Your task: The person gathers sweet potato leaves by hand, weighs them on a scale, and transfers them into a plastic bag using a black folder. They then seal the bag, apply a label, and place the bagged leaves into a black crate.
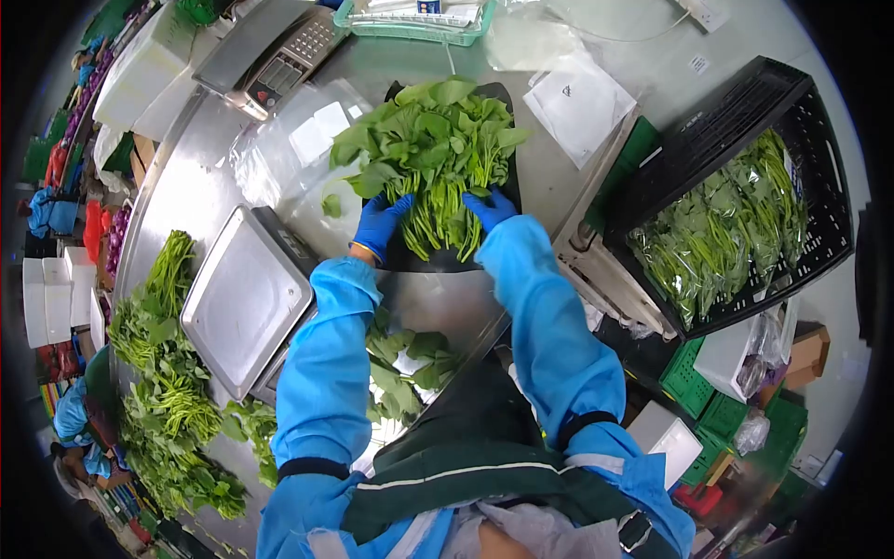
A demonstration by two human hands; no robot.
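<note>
A large bunch of leafy greens [438, 140] lies on a black tray-like surface [503, 252], leaves away from me and stems toward me. My left hand [380, 226], in a blue glove, grips the stems from the left side. From the right, my right hand [491, 210], gloved the same way, is closed against the stems. The bunch is held between both hands, and some fingertips are hidden among the stems. A loose leaf [331, 206] lies just left of the bunch.
Left of my arms is a scale with a metal pan [250, 300], beside piled greens [177, 391]. Clear plastic bags [279, 154] and a keypad unit [289, 65] lie beyond. At right, a black crate [819, 214] holds bagged greens [726, 224]. Leaves [410, 363] lie below my forearms.
</note>
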